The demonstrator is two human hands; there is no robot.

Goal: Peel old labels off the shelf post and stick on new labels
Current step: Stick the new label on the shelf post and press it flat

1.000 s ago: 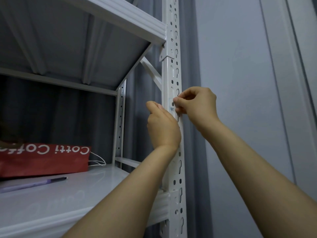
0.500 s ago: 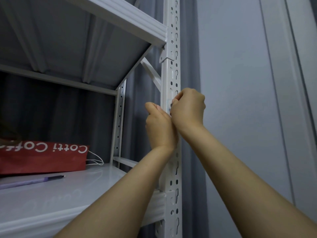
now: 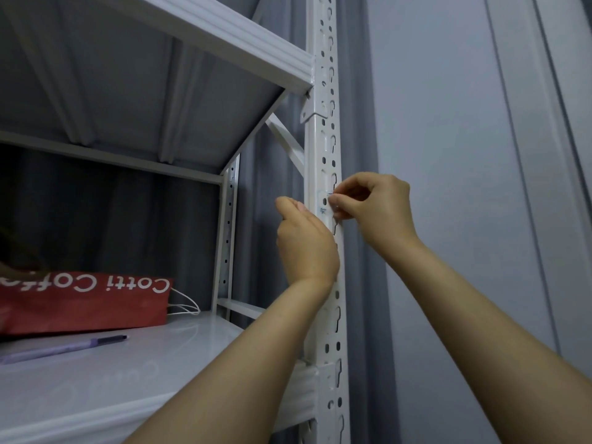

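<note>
On the white perforated steel shelf post [image 3: 323, 149], a small pale label with blue ink marks [image 3: 324, 206] sits at mid-height, wrapped on the post's front face and corner. The right hand [image 3: 376, 208] pinches at the label's 3 o'clock edge, thumb and forefinger drawn narrow together on it; whether the edge is truly lifted is too small to tell. The left hand [image 3: 304, 241] rests against the post at the label's 7 o'clock, fingers curled round the near side, its grip hidden from view, so I cannot tell whether it holds anything.

The step in hand looks like peeling the old label, though pressing on a new one cannot be ruled out. If peeling, the next move calls for a slow pull towards 9 o'clock, kept low along the metal so the paper does not tear over the keyhole slots.

As for containers, a red paper carrier bag with white lettering [image 3: 83, 299] lies on the white lower shelf [image 3: 96, 386] at 8 o'clock; its contents are not visible. A purple pen [image 3: 64, 347] lies just in front of it.
</note>
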